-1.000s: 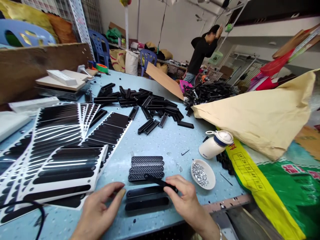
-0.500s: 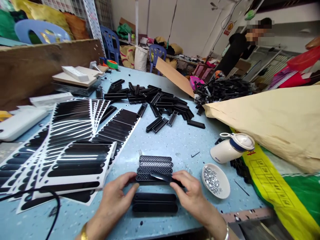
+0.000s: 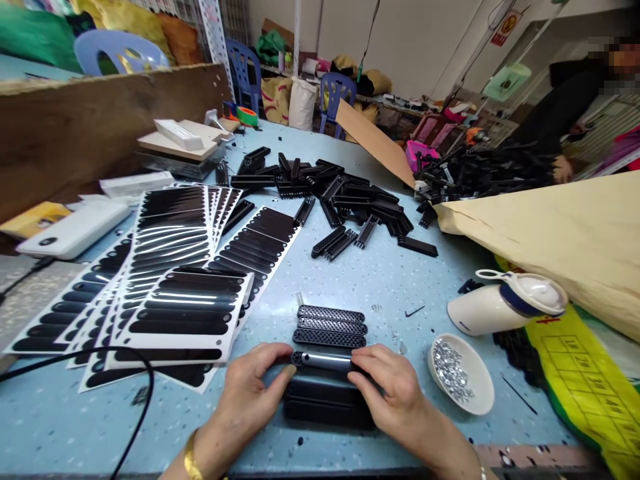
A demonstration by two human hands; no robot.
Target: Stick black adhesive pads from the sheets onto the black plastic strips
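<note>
Pinching a glossy black strip (image 3: 325, 361) at both ends, basically. Left end between thumb and forefinger of the left hand (image 3: 253, 387), close together; right end the same way in the right hand (image 3: 393, 387), fingers narrowed right down on it. Gold bracelet (image 3: 191, 457) on the left wrist, btw. Strip lying crosswise, smack between two groups: just beyond it, three patterned black bars (image 3: 331, 327) in tidy rows; just on the near side, two smooth black bars (image 3: 327, 403) one behind the other. All of that on a speckled blue worktop (image 3: 390, 280).

Off to the right, a white bowl (image 3: 484, 380) of small shiny metal bits (image 3: 451, 370), then a cream bottle (image 3: 477, 310) with a navy band. Over left, a messy fan of white sheets with black strips on them (image 3: 185, 300), plus a loopy black cable (image 3: 151, 383). Farther back, a jumbled pile of black bars (image 3: 340, 193), a slanted piece of cardboard (image 3: 375, 143) and, way over at the right edge, a person in a dark top (image 3: 563, 107).
</note>
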